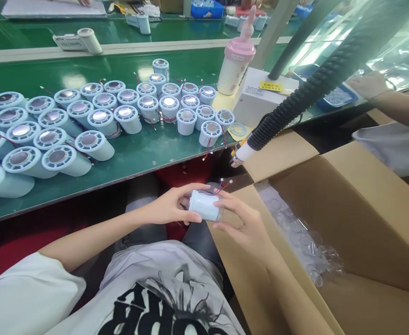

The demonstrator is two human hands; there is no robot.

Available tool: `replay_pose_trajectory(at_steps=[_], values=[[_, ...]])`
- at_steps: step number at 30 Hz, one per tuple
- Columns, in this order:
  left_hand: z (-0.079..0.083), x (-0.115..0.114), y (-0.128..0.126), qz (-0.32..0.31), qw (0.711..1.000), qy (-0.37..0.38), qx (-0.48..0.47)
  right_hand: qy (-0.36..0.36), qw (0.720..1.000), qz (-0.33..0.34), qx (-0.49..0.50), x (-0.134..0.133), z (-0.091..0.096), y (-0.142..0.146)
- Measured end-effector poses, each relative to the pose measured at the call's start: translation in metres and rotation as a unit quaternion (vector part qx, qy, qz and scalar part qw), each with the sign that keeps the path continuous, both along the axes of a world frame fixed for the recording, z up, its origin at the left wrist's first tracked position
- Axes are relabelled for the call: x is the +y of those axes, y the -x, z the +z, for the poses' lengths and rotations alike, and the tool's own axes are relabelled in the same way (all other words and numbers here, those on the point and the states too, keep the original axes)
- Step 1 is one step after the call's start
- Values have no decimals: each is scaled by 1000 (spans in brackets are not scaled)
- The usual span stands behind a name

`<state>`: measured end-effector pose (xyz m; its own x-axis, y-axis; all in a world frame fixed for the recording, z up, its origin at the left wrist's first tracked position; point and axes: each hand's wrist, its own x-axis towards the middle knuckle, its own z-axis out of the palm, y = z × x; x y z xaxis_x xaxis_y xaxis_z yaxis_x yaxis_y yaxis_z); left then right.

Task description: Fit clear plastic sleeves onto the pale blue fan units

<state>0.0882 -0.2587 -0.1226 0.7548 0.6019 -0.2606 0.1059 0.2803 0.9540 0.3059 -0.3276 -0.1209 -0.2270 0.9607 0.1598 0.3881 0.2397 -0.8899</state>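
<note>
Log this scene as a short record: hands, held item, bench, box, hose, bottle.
Left hand: around one end of the blue cylinder
Right hand: fingers at its other end
Held item: on its side, thin wires sticking out
Bench: green, bearing many similar cylinders
Box: open cardboard, clear plastic pieces inside
Hose: black, ribbed
Bottle: pink lid

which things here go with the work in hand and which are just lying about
Likely part of the job:
- held pale blue plastic cylinder with thin wires
- similar pale blue cylinders on the green bench
- clear plastic pieces in the brown cardboard box

Probably lying about:
- pink-lidded white bottle
- blue plastic bin at the back
</note>
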Motion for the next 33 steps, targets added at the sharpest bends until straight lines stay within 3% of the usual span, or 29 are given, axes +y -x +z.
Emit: replay_pose_trajectory(at_steps=[5, 15, 33], values=[[1, 1, 4, -29, 994, -105, -29, 76, 994, 6, 84, -3, 1, -4], [5, -1, 5, -50, 984, -171, -31, 209, 959, 5, 189, -4, 6, -4], [4, -1, 9, -62, 972, -224, -23, 369, 883, -38, 287, 0, 1, 6]])
